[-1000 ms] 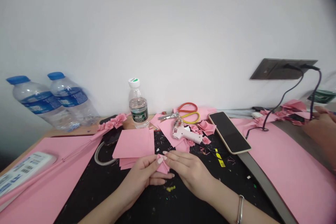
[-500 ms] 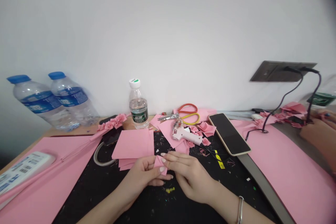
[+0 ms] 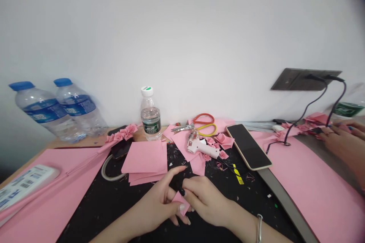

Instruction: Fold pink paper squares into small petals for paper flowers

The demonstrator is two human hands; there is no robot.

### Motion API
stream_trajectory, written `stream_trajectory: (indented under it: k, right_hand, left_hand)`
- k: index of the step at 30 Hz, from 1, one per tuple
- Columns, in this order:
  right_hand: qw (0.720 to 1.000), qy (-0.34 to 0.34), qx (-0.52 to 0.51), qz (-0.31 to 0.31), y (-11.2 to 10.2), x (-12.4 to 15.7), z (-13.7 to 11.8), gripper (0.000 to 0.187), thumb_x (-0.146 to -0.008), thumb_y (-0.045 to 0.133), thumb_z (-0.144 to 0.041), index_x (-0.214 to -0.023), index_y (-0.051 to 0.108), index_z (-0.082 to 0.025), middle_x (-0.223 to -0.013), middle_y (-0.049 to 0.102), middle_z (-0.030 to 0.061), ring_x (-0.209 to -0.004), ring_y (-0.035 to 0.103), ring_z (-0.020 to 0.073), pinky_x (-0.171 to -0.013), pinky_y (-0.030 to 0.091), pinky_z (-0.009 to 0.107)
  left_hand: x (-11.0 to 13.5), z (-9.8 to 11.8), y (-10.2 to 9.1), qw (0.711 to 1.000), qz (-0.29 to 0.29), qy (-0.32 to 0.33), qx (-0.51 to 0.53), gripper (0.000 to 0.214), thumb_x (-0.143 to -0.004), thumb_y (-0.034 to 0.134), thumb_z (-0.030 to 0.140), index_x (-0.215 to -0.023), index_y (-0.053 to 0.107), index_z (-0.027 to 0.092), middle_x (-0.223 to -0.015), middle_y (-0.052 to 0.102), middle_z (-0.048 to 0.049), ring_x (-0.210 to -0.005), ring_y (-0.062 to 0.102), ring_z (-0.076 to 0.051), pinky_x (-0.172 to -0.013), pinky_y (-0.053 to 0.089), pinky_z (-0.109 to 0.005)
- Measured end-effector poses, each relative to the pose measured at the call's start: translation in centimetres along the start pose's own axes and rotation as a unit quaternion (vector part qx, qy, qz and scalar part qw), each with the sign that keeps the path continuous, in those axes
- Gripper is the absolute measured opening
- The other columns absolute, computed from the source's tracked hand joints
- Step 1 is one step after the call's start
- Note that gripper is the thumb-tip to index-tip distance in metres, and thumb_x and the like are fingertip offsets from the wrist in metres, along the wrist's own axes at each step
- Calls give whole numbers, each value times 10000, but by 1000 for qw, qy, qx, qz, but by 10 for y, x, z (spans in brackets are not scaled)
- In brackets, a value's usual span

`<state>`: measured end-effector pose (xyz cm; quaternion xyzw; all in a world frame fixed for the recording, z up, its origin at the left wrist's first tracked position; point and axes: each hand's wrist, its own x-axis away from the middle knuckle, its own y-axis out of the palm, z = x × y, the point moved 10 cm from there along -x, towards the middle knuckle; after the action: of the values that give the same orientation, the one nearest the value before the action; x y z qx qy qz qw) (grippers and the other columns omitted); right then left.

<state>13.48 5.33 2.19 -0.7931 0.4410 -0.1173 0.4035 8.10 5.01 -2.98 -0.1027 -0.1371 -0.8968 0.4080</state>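
Between my two hands is a small folded piece of pink paper point(image 3: 180, 200). My left hand point(image 3: 159, 205) pinches it under the thumb, with the index finger stretched away upward. My right hand point(image 3: 207, 199) is closed at the paper's right edge, its dark-nailed thumb pressing on it; the far side of the paper is hidden by the fingers. Just beyond my left hand lies a stack of square pink paper sheets point(image 3: 145, 157). A pale pink glue gun point(image 3: 202, 148) rests on pink paper ahead of my right hand, with several folded pink paper flowers point(image 3: 224, 141) beside it.
Scissors point(image 3: 205, 125) lie behind the glue gun. A phone point(image 3: 250, 147) is to the right, and a small water bottle point(image 3: 151, 117) stands by the wall. Two larger bottles point(image 3: 75, 110) lean at the left. Another person's hands point(image 3: 345, 140) work at the far right, near plugged-in cables point(image 3: 306, 112).
Both hands have come slightly nearer to me with the paper. My right fingers have curled in, and my left index finger has lifted off. The other person's hands have moved further into view.
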Motion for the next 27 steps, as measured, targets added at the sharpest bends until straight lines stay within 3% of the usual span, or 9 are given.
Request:
stream_trajectory:
  k: [7,14,21,27]
  right_hand:
    - [995,24,-92,-4,5,-1,6,284,-859,377,-121,-584,342,-183,-503,474,-50,-457,440,74,-495,337,177]
    - [964,59,-259,21,-2,-1,16,386,-946,256,-336,-642,426,-170,-535,446,-40,-470,395,79,-465,314,193]
    - [953,47,-295,45,-14,1,14,188,-869,414,-266,-726,487,-168,-645,487,-24,-602,443,115,-588,374,232]
    - [955,49,-290,36,-9,0,14,155,-857,440,-226,-719,473,-163,-642,478,-31,-576,429,99,-539,346,208]
  left_hand:
    - [0,0,3,1000,-9,-1,10,746,-750,613,168,-1364,193,228,-719,697,-43,-719,699,-247,-578,510,-279]
    - [0,10,-2,998,18,-11,55,761,-743,634,204,-1364,193,207,-799,716,-85,-718,700,-230,-572,503,-242]
    - [0,10,-11,992,41,-8,121,679,-749,645,232,-1322,281,209,-842,706,-83,-738,701,-213,-555,502,-190]
    - [1,9,-11,992,40,-9,120,683,-749,652,230,-1325,287,199,-736,704,-54,-744,701,-217,-562,516,-193]
